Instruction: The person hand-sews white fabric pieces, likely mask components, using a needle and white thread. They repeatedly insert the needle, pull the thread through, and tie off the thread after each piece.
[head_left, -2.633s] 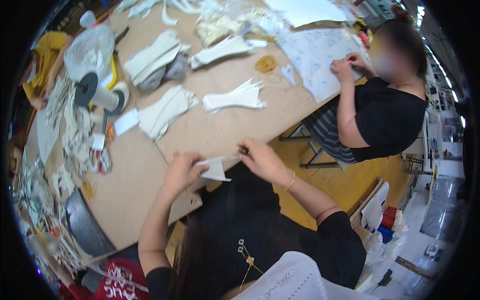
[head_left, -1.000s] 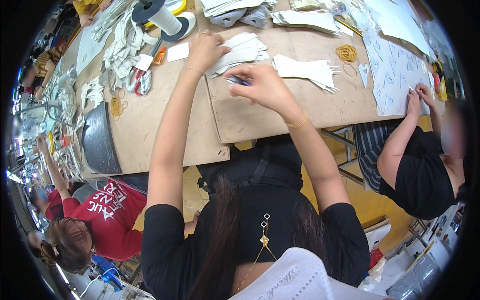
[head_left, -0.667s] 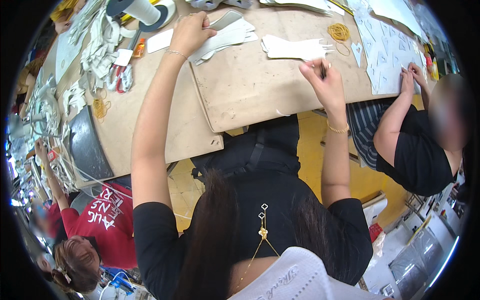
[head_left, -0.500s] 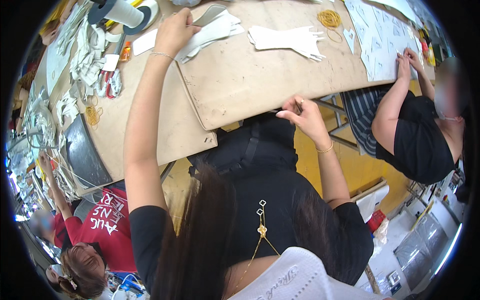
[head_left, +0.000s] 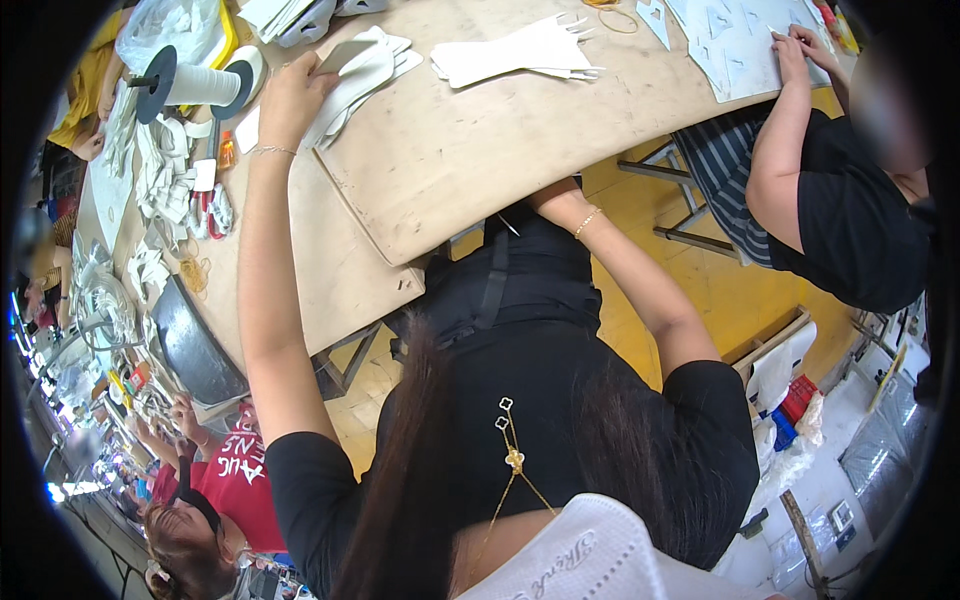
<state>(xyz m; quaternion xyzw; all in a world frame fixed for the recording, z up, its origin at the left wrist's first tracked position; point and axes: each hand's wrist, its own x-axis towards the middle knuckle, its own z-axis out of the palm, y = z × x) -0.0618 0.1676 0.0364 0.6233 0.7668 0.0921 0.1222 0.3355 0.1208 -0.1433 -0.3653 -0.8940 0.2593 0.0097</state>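
Note:
Far out over the table, my left hand (head_left: 290, 98) has its fingers closed at the edge of a stack of flat white glove pieces (head_left: 362, 78). Another stack of white glove pieces (head_left: 500, 52), with narrow fingers pointing right, lies flat to the right of it. My right hand (head_left: 560, 200) is low at the table's near edge, by my lap. The table edge hides its fingers, so what it holds, if anything, does not show.
A spool of white tape (head_left: 205, 86) stands at the far left, near heaped white strips (head_left: 165, 165) and red-handled scissors (head_left: 208, 212). A black curved panel (head_left: 197, 340) sits at the left edge. Co-workers sit left and right; the right one handles pattern sheets (head_left: 730, 50).
My right hand has dropped from in front of the table to below its edge. My left hand stays at the white stack. The whole view has shifted.

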